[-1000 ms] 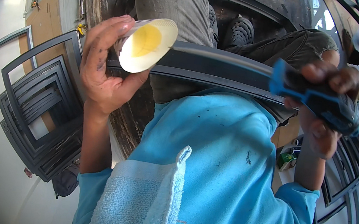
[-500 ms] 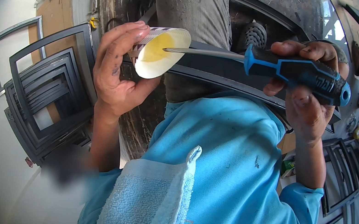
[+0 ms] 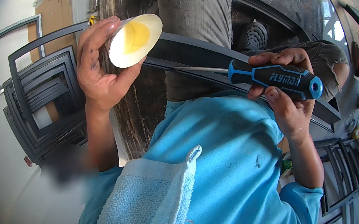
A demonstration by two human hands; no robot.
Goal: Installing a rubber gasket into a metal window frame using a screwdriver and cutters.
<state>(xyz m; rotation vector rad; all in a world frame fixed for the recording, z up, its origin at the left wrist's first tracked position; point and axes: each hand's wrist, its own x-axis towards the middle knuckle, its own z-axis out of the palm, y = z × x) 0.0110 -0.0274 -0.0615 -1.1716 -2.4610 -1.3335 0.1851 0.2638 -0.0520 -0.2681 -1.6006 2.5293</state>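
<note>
In my left hand (image 3: 103, 61) is a paper cup (image 3: 125, 55), tilted so its mouth faces me, with yellow liquid pooled inside. My right hand (image 3: 287, 88) grips a screwdriver (image 3: 270, 78) by its black and blue handle, thumb below and fingers above. Its metal shaft points left, the tip lying over a dark grey metal frame piece (image 3: 193, 51) across my lap. From this view I cannot tell if the tip touches the frame. A gap separates the cup from the screwdriver.
Several dark frames (image 3: 48, 88) lean in a stack at the left. More frames (image 3: 346, 174) stand at the right. A worn wooden surface (image 3: 136, 119) lies beneath me. A light blue towel (image 3: 143, 199) hangs over my shirt. A sandal (image 3: 253, 36) shows beyond my leg.
The cup has moved left, away from the screwdriver tip, and its mouth has turned. The screwdriver has come left and slightly down; its tip is out of the cup's mouth and over the frame.
</note>
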